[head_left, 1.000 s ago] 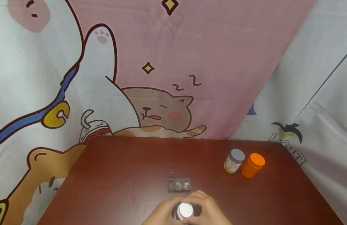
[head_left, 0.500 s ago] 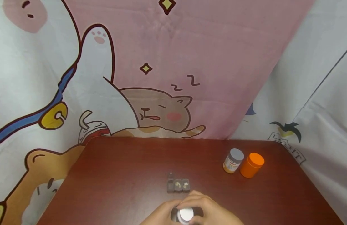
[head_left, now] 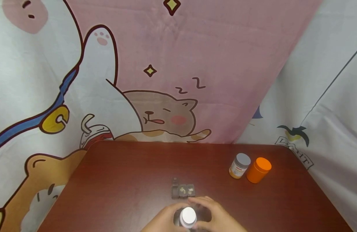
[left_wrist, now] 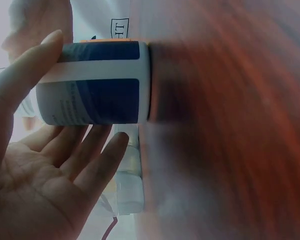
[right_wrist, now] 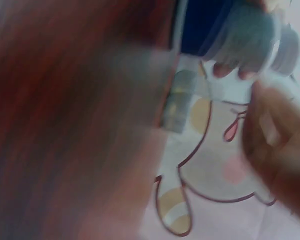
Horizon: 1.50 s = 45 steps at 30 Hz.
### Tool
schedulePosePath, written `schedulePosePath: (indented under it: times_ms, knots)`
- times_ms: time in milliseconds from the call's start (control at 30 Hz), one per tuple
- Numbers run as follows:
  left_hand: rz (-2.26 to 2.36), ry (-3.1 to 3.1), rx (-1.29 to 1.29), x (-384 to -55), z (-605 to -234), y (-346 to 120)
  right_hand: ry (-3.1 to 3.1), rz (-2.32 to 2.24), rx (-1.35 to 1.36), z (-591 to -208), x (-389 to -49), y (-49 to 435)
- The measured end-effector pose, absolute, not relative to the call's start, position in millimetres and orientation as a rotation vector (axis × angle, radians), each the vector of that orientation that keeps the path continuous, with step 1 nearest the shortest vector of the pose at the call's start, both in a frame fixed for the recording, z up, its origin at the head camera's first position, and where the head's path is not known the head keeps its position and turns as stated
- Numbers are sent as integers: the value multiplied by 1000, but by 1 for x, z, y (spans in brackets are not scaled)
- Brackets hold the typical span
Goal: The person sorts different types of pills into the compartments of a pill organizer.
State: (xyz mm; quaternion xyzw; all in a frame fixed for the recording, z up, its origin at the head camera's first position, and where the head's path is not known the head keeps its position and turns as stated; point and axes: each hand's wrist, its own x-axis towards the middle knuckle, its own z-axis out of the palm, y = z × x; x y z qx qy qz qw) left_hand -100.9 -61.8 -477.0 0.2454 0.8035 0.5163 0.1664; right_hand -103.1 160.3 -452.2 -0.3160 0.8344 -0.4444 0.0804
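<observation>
A pill bottle with a white cap [head_left: 188, 215] and a blue-and-white label [left_wrist: 107, 95] stands upright over the near part of the table. My left hand [head_left: 165, 219] holds it by the body, thumb on one side and fingers on the other, as the left wrist view shows. At the cap's right side is my right hand [head_left: 217, 216], its fingers bent in a loose arc with a gap to the cap and the thumb tip right at the cap's edge. In the right wrist view this hand [right_wrist: 280, 135] is blurred, beside the cap [right_wrist: 287, 50].
A small clear pill organizer [head_left: 183, 191] lies just beyond the hands, one lid at its left raised. Farther right stand a grey-lidded jar [head_left: 239, 166] and an orange jar [head_left: 258, 170]. A printed cloth [head_left: 224, 64] hangs behind the dark red table [head_left: 123, 174].
My right hand's fingers have spread away from the cap, which they closely surrounded before. The bottle has shifted slightly left and up in the head view, still in my left hand.
</observation>
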Motion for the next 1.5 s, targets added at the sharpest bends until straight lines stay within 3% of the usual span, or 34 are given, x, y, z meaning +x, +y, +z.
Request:
schedulePosePath:
  times_ms: [233,533,867,1267,1367,1500]
  knots:
    - [1502,2287,574,-99,-476,-57,2686,-1356,-621,-451,-76,152]
    - [1511,2342,594,-98,-477,-58,2718,-1477,-713,-463,-80,142]
    - [1518,2373,664,-99,-482,-61,2582,-1244,-1256,-452,-113,147]
    - [1478,2368,722,-99,-481,-62,2381,-1056,-1560,-442,-132,152]
    - [1466,2378,724,-100,-480,-62,2374,-1065,-1512,-441,-130,152]
    - [1467,2359,704,-101,-479,-62,2385,-1178,-1206,-439,-120,155]
